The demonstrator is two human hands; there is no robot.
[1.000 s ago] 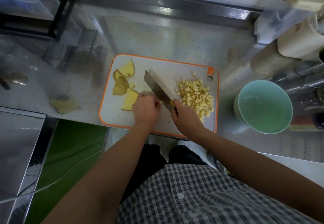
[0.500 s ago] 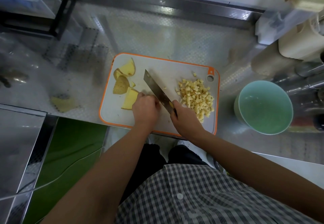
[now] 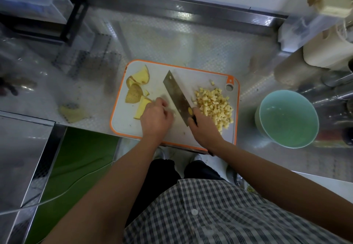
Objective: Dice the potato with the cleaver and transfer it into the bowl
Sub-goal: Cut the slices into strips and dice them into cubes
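Observation:
A white cutting board (image 3: 191, 75) with an orange rim lies on the steel counter. My right hand (image 3: 203, 129) grips the cleaver (image 3: 176, 93) by its handle, blade slanting up-left across the board. My left hand (image 3: 155, 115) is curled just left of the blade, pressing on a potato piece that it mostly hides. Potato slices (image 3: 136, 89) with skin lie at the board's left. A heap of diced potato (image 3: 214, 106) sits to the right of the blade. The pale green bowl (image 3: 286, 118) stands on the counter right of the board, with nothing in it.
A scrap of peel (image 3: 73, 113) lies on the counter left of the board. Cream containers (image 3: 324, 52) and metal vessels (image 3: 328, 93) crowd the far right. A dark rack (image 3: 66, 24) stands back left, and the counter edge runs just below the board.
The cleaver has shifted slightly to the right, away from my left hand, so more bare board shows between them. The pile of dice and the slices stay put.

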